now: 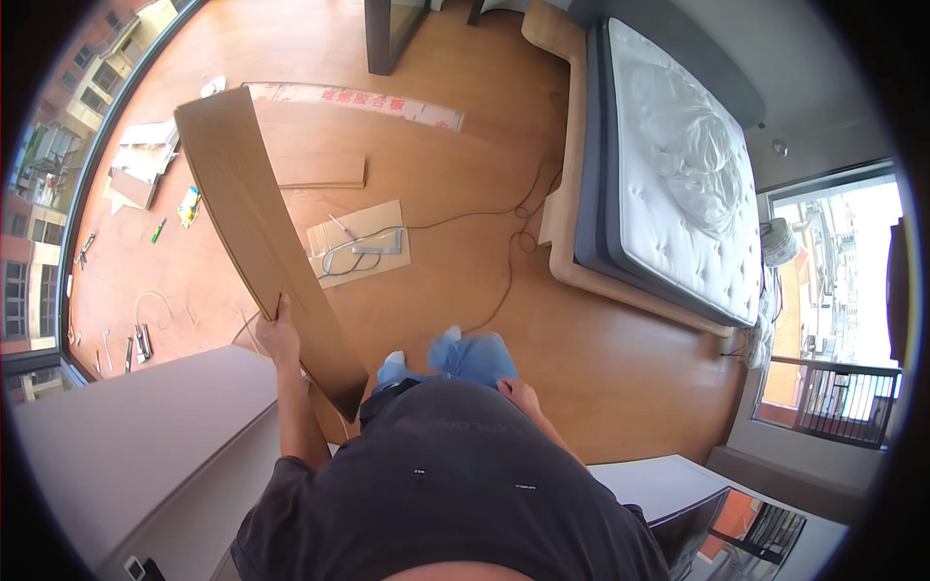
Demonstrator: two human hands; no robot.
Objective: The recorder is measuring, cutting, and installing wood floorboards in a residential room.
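My left hand [279,334] grips a long brown wooden board [247,189] by its edge, near the lower part. The board stands steeply tilted to my left, its far end high and its near end by my legs. Fingers curl round the edge, and part of the grip is hidden behind the board. At my right thigh, my right hand [520,392] is loosely curled against the blue jeans, and nothing shows in it. Beyond the board, a flat cardboard sheet [392,215] lies on the floor with a cable and a grey piece on it. Another brown board [325,171] lies behind.
A bed with a bare white mattress [668,145] fills the right side. A dark cable [509,281] winds across the wooden floor. Hand tools [143,341] and open boxes [145,160] lie at the left by the window. A pale cabinet [145,416] stands near my left.
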